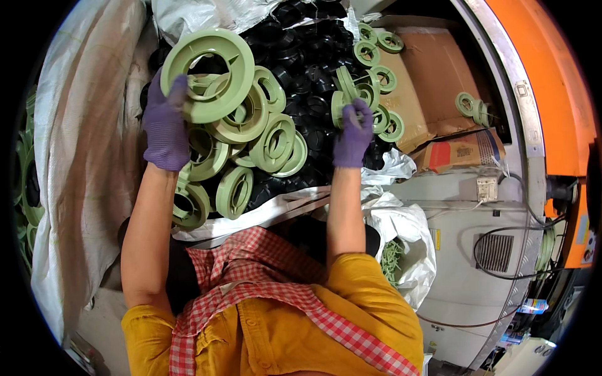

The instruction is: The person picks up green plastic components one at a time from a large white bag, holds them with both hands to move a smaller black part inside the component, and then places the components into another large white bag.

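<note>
- Left hand (pixel 165 125) grips a big green ring (pixel 210 72) at its rim; it could slip onto the ring pile (pixel 263 141).
- Right hand (pixel 352 135) pinches a small ring (pixel 346 94); a loose hold may drop it among the black parts (pixel 307 75).

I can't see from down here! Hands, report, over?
Left hand grips big green ring. Right hand pinches small green ring. Loose green rings piled between, over black parts.

Both forearms extend forward, bare. Left hand (pixel 166 125) gloved, fingers curled in grip; right hand (pixel 352 135) gloved, fingers pinched shut.
</note>
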A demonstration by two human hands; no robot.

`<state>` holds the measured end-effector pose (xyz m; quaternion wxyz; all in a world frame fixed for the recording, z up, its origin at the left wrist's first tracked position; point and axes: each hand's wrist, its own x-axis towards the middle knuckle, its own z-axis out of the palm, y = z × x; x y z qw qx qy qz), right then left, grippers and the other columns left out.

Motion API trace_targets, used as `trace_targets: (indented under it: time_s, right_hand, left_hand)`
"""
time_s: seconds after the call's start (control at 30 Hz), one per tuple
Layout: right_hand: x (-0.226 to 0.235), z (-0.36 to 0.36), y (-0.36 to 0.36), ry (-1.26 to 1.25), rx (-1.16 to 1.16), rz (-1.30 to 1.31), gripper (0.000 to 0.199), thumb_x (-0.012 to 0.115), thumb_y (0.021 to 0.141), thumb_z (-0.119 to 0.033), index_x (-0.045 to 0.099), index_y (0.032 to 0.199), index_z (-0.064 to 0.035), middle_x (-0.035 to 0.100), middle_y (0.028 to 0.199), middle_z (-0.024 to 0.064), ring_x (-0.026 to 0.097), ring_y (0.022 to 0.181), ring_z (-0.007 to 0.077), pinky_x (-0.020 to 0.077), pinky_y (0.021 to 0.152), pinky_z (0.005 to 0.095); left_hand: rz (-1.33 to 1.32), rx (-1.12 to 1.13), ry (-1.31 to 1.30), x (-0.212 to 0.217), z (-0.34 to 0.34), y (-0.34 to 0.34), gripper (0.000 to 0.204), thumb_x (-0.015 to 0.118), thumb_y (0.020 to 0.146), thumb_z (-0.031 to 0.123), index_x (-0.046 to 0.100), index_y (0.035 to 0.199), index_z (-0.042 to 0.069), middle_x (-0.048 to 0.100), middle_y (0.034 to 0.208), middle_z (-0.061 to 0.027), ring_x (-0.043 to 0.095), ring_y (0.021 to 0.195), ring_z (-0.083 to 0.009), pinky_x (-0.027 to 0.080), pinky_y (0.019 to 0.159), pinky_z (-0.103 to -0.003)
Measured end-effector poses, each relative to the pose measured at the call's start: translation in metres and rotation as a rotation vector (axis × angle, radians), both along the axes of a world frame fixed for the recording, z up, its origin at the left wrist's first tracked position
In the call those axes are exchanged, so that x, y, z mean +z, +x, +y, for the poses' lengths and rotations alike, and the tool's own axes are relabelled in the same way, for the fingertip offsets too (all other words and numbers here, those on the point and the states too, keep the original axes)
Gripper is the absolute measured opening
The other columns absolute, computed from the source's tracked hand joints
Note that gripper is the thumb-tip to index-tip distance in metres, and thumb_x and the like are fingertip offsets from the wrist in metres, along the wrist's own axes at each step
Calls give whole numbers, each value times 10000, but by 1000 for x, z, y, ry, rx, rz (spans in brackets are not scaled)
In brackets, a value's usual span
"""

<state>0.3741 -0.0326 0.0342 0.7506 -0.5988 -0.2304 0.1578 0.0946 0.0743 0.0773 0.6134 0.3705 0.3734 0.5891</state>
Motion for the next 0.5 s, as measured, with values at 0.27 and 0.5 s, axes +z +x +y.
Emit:
trace_targets:
  time_s: [0.27, 0.5]
  right_hand:
    - [-106, 11, 104, -1392, -113, -766, 552, 705, 695, -429, 578, 1160, -160, 489, 1213, 183, 507, 1094, 365, 423, 905, 440]
    - [-103, -5, 139, -1022, -2, -748, 393, 680, 732, -359, 647, 991, -64, 586, 1030, 182, 551, 968, 356, 437, 833, 413]
  left_hand:
    - [445, 25, 155, -32, -8, 18, 762, 696, 785, 230, 285, 1359, -56, 435, 1297, -194, 444, 1182, -229, 371, 979, -305]
    - [908, 250, 515, -31, -14, 17, 600, 672, 797, 186, 405, 1306, 14, 432, 1298, -214, 454, 1186, -303, 368, 989, -346]
